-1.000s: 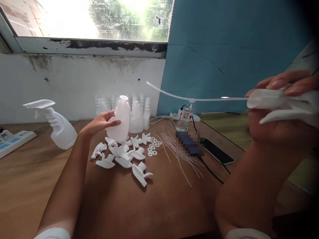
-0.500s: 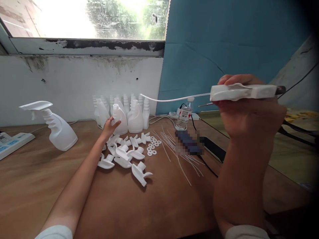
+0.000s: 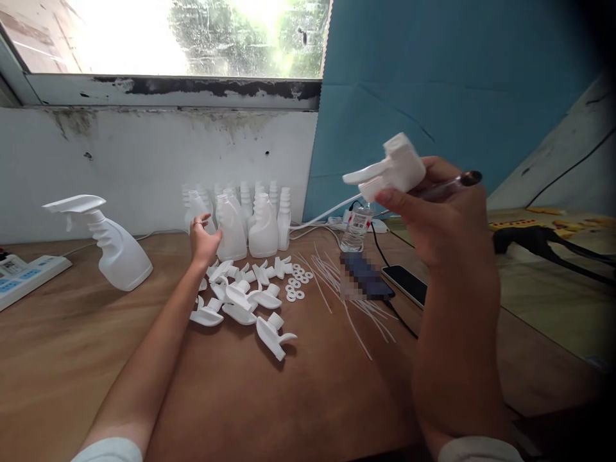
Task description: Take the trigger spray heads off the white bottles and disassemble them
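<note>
Since half a second ago, the left hand [image 3: 205, 240] has slipped leftward off the front of a white bottle [image 3: 231, 228], and the right hand [image 3: 445, 212] has swung inward, turning its spray head [image 3: 399, 167] so the trigger now points left.

Both hands are well apart. Left fingers are spread and half curled, holding nothing; the thumb is at the bottle's left edge, though whether it touches I cannot tell. That bottle stands upright on the surface [image 3: 298, 398], just right of the left hand, with more white bottles [image 3: 263, 228] beside and behind it.

Right thumb and fingers are clamped on the spray head, held up in the air; a dark-ended tool [image 3: 452, 186] sits in the same grip. From the head, a white tube [image 3: 332, 210] slopes down and left, toward the left hand's side.

Nearer than the left hand lie loose spray heads [image 3: 240, 295]. Between the hands, and lower than both, are small white rings [image 3: 294, 283] and a spread of thin tubes [image 3: 332, 276]. Well left of the left hand stands a bottle with its sprayer fitted [image 3: 122, 256].
</note>
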The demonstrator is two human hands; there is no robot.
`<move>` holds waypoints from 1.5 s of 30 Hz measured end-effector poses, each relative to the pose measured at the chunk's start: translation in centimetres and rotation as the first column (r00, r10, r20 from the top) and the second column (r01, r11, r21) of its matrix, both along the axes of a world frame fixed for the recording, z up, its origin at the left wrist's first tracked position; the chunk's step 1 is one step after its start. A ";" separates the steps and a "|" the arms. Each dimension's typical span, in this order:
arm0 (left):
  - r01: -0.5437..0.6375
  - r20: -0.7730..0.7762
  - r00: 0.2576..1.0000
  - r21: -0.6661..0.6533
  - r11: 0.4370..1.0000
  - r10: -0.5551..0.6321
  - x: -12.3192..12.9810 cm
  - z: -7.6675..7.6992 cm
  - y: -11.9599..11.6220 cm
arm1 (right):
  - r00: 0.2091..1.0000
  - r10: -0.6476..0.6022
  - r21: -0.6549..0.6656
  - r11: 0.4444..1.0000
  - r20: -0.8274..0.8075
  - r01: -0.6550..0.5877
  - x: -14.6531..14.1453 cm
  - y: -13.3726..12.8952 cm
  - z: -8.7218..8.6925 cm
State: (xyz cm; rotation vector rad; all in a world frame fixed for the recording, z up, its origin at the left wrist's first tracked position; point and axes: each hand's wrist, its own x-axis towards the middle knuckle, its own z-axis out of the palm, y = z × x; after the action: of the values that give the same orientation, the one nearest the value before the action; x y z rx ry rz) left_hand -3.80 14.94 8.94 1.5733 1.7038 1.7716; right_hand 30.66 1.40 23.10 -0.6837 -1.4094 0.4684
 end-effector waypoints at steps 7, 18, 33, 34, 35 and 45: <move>0.506 -0.009 0.858 0.178 0.844 -0.513 5.3 7.8 -8.2 | 0.800 -0.105 -0.019 0.989 0.591 0.145 -1.8 -1.0 -0.7; 0.680 -0.062 0.713 -0.180 0.711 -0.698 9.2 6.3 -16.0 | 0.699 0.134 -0.145 0.988 0.702 -0.044 -6.3 -1.7 -6.1; 0.808 0.553 0.514 -0.053 0.587 -0.656 6.5 -5.3 -20.4 | 0.661 0.121 0.089 0.958 0.741 -0.274 -7.2 -4.0 -17.5; 0.816 0.557 0.518 -0.094 0.570 -0.649 6.5 -5.6 -20.4 | 0.647 0.075 0.139 0.952 0.758 -0.273 -7.2 -4.2 -17.8; 0.820 0.560 0.528 -0.138 0.556 -0.639 6.6 -5.8 -20.4 | 0.633 0.034 0.181 0.945 0.774 -0.272 -7.2 -4.4 -18.1; 0.747 0.365 0.662 -0.255 0.614 -0.654 6.5 -5.2 -20.7 | 0.515 -0.213 0.402 0.868 0.830 -0.290 -6.7 -3.9 -18.6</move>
State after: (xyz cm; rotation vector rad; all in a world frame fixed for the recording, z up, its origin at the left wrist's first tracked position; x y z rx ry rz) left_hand 2.75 -5.78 3.69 1.4732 0.9885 1.0679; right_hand 23.92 -2.55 4.47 -0.4372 -2.4031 -0.3163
